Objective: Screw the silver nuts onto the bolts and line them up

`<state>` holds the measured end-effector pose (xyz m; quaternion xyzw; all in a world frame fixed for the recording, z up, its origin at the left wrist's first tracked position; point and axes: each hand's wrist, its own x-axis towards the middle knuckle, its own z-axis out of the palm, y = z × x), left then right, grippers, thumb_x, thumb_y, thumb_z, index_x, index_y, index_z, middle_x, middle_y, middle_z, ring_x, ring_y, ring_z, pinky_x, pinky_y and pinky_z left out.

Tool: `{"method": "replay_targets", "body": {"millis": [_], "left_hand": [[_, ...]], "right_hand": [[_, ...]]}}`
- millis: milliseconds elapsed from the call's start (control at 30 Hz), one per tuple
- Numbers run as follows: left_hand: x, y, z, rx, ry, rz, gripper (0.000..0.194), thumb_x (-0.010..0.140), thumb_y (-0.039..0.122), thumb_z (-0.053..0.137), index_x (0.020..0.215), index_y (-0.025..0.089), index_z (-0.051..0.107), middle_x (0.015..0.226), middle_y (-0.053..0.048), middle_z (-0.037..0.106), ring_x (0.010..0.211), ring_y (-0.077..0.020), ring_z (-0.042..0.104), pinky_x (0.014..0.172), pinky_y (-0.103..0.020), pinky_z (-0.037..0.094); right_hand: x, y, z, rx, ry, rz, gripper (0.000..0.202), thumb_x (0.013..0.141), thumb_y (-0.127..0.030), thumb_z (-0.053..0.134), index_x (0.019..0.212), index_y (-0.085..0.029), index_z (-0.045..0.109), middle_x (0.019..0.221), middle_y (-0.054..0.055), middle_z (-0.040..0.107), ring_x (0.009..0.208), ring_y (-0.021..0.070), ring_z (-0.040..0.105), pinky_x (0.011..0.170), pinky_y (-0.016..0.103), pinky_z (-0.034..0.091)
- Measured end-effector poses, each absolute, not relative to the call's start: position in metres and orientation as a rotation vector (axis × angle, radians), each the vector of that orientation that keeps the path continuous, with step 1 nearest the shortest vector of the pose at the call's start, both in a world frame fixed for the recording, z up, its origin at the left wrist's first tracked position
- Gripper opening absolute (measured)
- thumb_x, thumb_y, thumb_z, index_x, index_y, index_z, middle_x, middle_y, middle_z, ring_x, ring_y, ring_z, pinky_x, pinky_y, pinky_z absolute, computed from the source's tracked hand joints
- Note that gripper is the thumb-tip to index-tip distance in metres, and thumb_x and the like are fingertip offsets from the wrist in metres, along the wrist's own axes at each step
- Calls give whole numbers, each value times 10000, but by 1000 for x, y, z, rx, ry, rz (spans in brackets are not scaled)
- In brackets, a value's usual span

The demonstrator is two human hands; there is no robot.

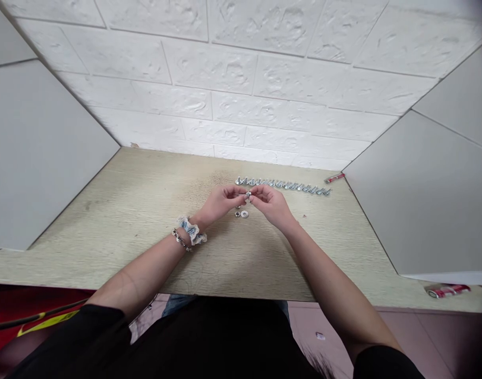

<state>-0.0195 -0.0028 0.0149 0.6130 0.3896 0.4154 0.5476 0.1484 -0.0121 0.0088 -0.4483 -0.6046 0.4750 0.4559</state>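
My left hand (224, 202) and my right hand (271, 204) meet over the middle of the table. Their thumbs and fingertips pinch a small metal bolt (248, 195) between them, partly hidden by the fingers. Just below the hands, a hex nut (237, 214) lies beside a flat washer (244, 214); another small metal piece shows partly under the left fingers. Behind the hands runs a row of several bolts with washers (279, 184), standing on their heads and stretching to the right. A scrunchie and a chain bracelet circle my left wrist.
The pale wooden table (146, 210) ends at a white brick-pattern wall (225, 68). Grey panels stand at left (47, 158) and right (430, 189). One red battery (334, 178) lies at the back right corner, another red battery (449, 291) near the front right edge.
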Motion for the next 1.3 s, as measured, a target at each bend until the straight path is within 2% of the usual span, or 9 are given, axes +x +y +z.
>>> {"method": "replay_targets", "body": {"millis": [300, 533, 800, 1300], "left_hand": [[-20, -2, 15, 1496, 968, 979, 365, 677, 402, 709, 913, 123, 697, 787, -40, 684, 674, -105, 571, 656, -249, 457], [-20, -1, 11, 1659, 1069, 930, 314, 770, 388, 611, 938, 129, 667, 728, -20, 637, 609, -93, 532, 588, -235, 434], [-19, -3, 16, 1901, 1106, 913, 225, 813, 347, 539, 863, 143, 621, 743, -5, 619, 628, -93, 501, 598, -226, 402], [-20, -2, 15, 1663, 990, 875, 228, 831, 354, 513, 810, 137, 579, 653, 15, 528, 586, -81, 480, 569, -213, 393]], "right_hand": [[147, -13, 8, -1201, -1509, 1074, 191, 718, -336, 600, 829, -182, 618, 726, 8, 635, 642, 120, 546, 632, 278, 449], [148, -12, 6, -1278, -1546, 1036, 208, 715, -356, 582, 821, -182, 623, 683, -5, 605, 623, 121, 521, 620, 280, 429], [148, -13, 5, -1245, -1575, 1043, 207, 708, -351, 568, 818, -178, 601, 709, -6, 602, 640, 117, 521, 635, 276, 426], [144, -23, 16, -1140, -1722, 876, 102, 742, -269, 552, 832, -222, 541, 772, -12, 617, 684, 121, 573, 667, 275, 456]]}}
